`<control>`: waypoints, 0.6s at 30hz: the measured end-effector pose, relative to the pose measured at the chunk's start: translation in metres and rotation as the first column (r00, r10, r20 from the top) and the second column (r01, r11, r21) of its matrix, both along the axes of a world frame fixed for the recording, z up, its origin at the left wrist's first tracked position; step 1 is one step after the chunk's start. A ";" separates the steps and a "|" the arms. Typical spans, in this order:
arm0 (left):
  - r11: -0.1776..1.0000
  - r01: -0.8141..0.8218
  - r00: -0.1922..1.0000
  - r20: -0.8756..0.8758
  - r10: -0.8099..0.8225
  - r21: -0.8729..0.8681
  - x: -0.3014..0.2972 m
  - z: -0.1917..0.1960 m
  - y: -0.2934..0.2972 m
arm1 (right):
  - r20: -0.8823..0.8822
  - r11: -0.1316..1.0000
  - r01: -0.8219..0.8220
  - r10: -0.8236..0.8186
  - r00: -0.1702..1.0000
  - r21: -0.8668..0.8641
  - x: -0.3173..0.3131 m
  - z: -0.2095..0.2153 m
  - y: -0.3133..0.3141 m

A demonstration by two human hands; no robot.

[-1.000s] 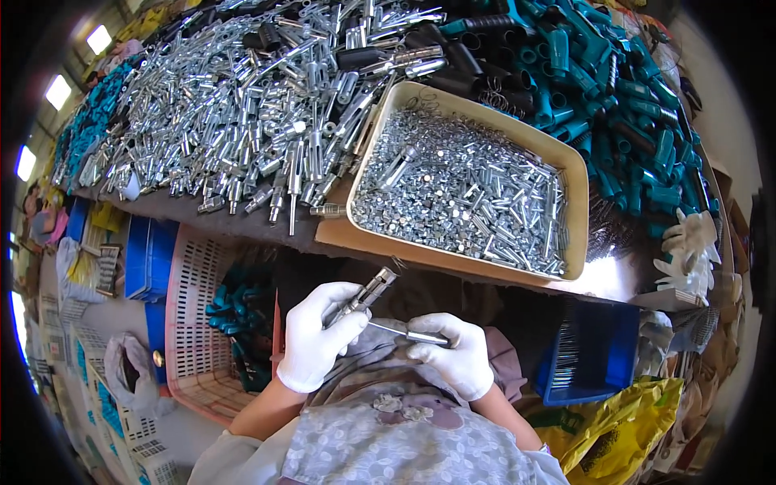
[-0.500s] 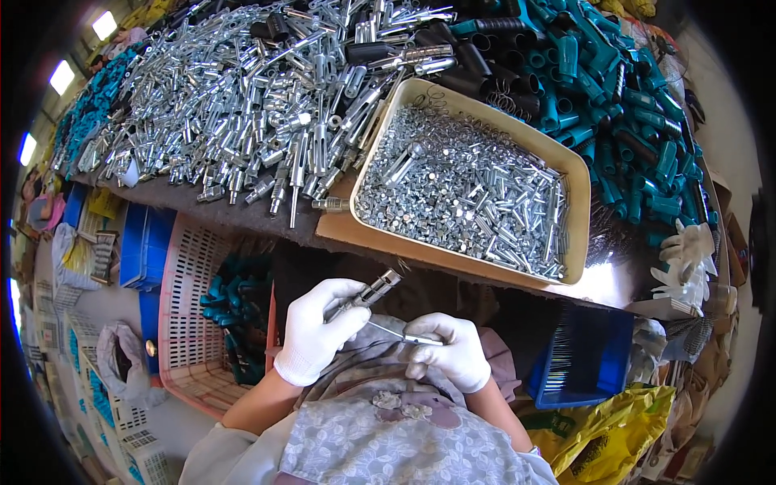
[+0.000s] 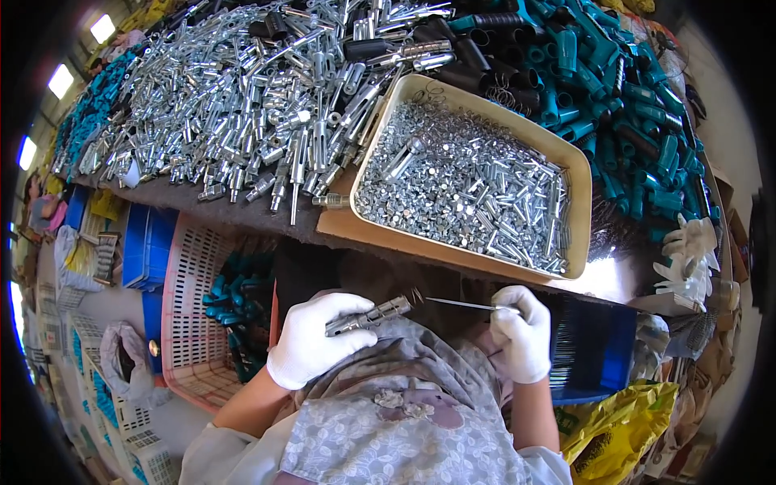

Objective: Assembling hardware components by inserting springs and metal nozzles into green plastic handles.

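Observation:
My left hand (image 3: 314, 339), in a white glove, is closed around a slotted metal cylinder (image 3: 370, 317). The cylinder tilts up to the right, and a thin coil spring (image 3: 417, 296) stands out at its far end. My right hand (image 3: 521, 335), gloved as well, pinches a thin metal rod (image 3: 459, 304). The rod's free tip points left toward the spring, with a small gap between them. Both hands are over my lap, below the front edge of the bench. My right fingers hide the rod's other end.
A cream tray (image 3: 579, 202) of small metal pins and springs sits at the bench edge. Metal parts (image 3: 234, 105) are heaped left, teal plastic handles (image 3: 647, 121) right. Below stand a pink basket (image 3: 190, 323) and a blue bin (image 3: 618, 356); a yellow bag (image 3: 622, 436) lies lower right.
My right hand has moved right and slightly up, away from the cylinder, and the rod now lies nearly level. The cylinder in my left hand has come down a little and tilts less steeply.

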State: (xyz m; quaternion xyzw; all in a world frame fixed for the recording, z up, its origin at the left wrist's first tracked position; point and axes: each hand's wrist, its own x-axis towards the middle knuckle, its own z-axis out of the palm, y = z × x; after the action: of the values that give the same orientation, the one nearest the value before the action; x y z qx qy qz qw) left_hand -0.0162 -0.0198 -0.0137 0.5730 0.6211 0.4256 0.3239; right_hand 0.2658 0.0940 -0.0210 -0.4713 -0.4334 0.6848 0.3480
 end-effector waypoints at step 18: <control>0.959 0.247 0.964 -0.137 -0.228 0.142 0.009 0.012 0.004 | 0.325 0.890 -0.434 0.373 0.869 0.141 -0.027 0.044 -0.003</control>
State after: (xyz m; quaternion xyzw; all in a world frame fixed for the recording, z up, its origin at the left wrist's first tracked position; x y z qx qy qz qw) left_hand -0.0073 -0.0157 -0.0021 0.6916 0.5302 0.3964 0.2888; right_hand 0.2389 0.0914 0.0234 -0.4256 -0.6383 0.6166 0.1769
